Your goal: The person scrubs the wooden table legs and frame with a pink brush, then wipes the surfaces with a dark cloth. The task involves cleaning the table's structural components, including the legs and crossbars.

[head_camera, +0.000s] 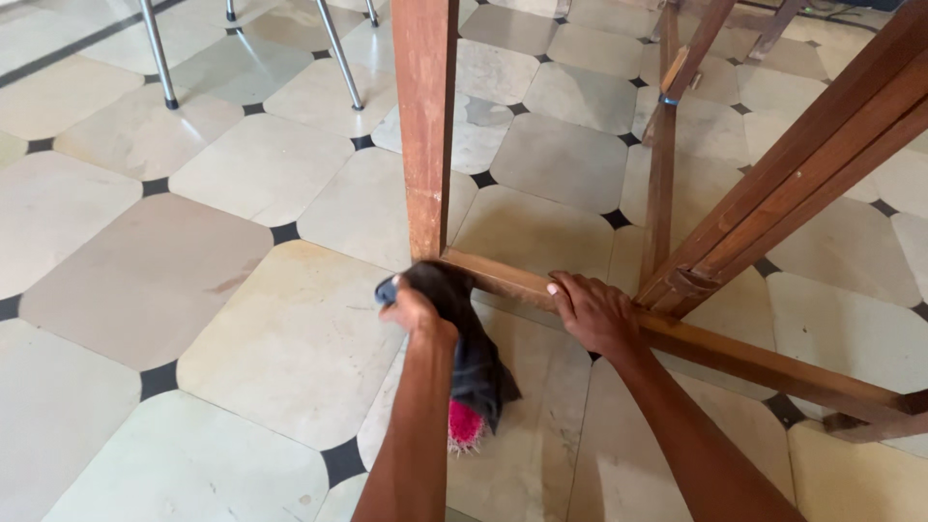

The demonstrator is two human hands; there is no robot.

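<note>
**Wiping the low rail: cloth flat, frame held firm**

While the left hand (pixel 418 314) is clamped on a dark cloth (pixel 462 333), it presses the bunched top of that cloth against the near end of the low wooden rail (pixel 735 356), just where the rail meets the upright leg (pixel 425 126). The rest of the cloth hangs down past the wrist, with a pink fringe (pixel 464 425) dangling close above the tiled floor (pixel 145 280).

The right hand (pixel 592 311) lies on the same rail a little further along, fingers curled over its top edge, its grip closed on the wood; it appears to steady the frame.

To do this stroke well, I judge three things matter:

- Keep the cloth spread rather than balled, so more of it meets the rail's top and front face. At present only a small bunch seems to touch.
- Work into the corner at the leg, where dust likely gathers, then draw along the grain toward the bracing hand.
- Keep the right hand's hold firm, since folded slats (pixel 822 155) lean against the frame just beside it and might shift if the rail is jolted.

The hanging tail could drag on the floor and pick up grit; gathering it into the palm would help. Metal chair legs (pixel 338 58) stand well apart, out of the way.
</note>
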